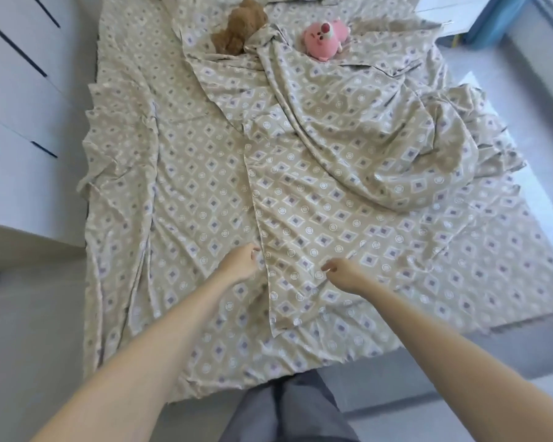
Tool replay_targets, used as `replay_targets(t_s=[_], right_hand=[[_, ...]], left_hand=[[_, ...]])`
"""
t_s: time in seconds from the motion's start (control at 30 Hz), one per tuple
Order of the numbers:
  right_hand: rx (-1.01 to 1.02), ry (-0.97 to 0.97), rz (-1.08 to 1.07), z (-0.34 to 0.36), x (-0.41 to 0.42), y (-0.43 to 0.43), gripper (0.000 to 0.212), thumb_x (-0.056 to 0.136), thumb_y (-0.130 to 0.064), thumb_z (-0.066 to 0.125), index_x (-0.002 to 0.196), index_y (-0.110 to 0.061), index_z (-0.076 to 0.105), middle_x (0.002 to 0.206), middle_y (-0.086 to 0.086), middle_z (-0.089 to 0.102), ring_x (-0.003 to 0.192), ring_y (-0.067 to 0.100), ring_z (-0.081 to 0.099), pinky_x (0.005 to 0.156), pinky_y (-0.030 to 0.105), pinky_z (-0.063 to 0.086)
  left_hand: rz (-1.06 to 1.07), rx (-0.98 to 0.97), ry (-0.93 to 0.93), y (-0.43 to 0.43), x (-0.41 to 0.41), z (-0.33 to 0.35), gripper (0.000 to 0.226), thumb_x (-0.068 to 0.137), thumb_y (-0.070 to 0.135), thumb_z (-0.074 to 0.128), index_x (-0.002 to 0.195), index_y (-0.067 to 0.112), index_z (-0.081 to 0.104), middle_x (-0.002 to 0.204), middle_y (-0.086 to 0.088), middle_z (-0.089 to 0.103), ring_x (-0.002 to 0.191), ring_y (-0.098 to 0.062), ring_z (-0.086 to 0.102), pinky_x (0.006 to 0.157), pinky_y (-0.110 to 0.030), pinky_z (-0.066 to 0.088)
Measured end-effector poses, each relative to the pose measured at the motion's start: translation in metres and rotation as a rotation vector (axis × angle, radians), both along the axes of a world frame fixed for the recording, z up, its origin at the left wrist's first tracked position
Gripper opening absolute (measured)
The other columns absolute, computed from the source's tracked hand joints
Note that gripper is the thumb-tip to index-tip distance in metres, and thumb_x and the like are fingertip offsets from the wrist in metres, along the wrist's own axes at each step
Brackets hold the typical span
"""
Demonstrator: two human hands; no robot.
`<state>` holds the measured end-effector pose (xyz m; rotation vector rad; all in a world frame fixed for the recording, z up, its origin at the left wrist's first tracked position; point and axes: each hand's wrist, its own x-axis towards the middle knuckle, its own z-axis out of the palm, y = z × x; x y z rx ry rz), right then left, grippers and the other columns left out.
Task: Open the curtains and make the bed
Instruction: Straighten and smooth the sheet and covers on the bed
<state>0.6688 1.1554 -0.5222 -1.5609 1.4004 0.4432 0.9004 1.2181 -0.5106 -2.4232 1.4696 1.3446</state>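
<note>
head view: bed [186,352] fills the frame, sheet [179,173] and duvet [348,161] in the same thin beige cloth w/ diamond + ring print. duvet lies crumpled on the right half, bunched in soft folds toward the right edge, one corner near the foot. left hand [238,262] pinches the duvet's left edge, fingers curled. right hand [344,275] curled over the duvet; can't tell if it grips cloth. brown plush [240,27] and pink plush [324,39] at the head end, partly tucked in folds. curtains not seen.
</note>
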Motion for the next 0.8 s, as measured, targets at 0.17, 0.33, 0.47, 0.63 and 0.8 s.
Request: replay_targets(t_s=[0.17, 0.33, 0.47, 0.63, 0.8], right_hand=[[-0.032, -0.004, -0.027, -0.021, 0.001, 0.015, 0.04, 0.094, -0.008, 0.038, 0.13, -0.013, 0.055, 0.136, 0.008, 0.053, 0.122, 0.025, 0.052, 0.098, 0.032, 0.043], [-0.102, 0.018, 0.055, -0.051, 0.03, 0.021, 0.041, 0.093, -0.012, 0.038, 0.126, -0.026, 0.058, 0.142, 0.007, 0.042, 0.123, 0.025, 0.048, 0.09, 0.032, 0.044], [-0.049, 0.016, 0.121, -0.081, 0.07, 0.031, 0.045, 0.092, -0.011, 0.037, 0.128, -0.032, 0.055, 0.144, 0.009, 0.035, 0.131, 0.032, 0.036, 0.1, 0.039, 0.038], [0.094, 0.103, 0.214, -0.136, 0.116, 0.065, 0.046, 0.091, -0.017, 0.046, 0.135, -0.032, 0.051, 0.155, 0.014, 0.014, 0.144, 0.039, 0.004, 0.112, 0.052, 0.022], [0.076, 0.301, 0.221, -0.183, 0.136, 0.099, 0.053, 0.094, -0.018, 0.041, 0.145, -0.008, 0.033, 0.158, 0.019, -0.012, 0.146, 0.037, -0.014, 0.117, 0.05, 0.008]], left_hand=[[-0.031, -0.002, 0.011, -0.028, 0.0, -0.014, 0.039, 0.1, 0.012, 0.032, 0.136, 0.013, 0.047, 0.136, -0.008, 0.051, 0.111, -0.027, 0.057, 0.083, -0.03, 0.045], [0.104, 0.036, 0.133, -0.051, 0.016, -0.042, 0.044, 0.094, 0.002, 0.035, 0.133, 0.017, 0.051, 0.13, -0.009, 0.054, 0.1, -0.021, 0.053, 0.063, -0.024, 0.041], [0.127, 0.059, 0.169, -0.055, 0.035, -0.07, 0.044, 0.093, 0.002, 0.035, 0.132, 0.016, 0.051, 0.132, -0.01, 0.052, 0.108, -0.024, 0.055, 0.072, -0.027, 0.043], [0.128, 0.088, 0.201, -0.048, 0.061, -0.108, 0.045, 0.093, 0.002, 0.035, 0.133, 0.016, 0.049, 0.135, -0.011, 0.051, 0.122, -0.029, 0.051, 0.097, -0.038, 0.044], [0.12, 0.07, 0.213, -0.027, 0.085, -0.14, 0.045, 0.094, 0.002, 0.032, 0.133, 0.016, 0.05, 0.139, -0.008, 0.048, 0.125, -0.026, 0.05, 0.098, -0.034, 0.043]])
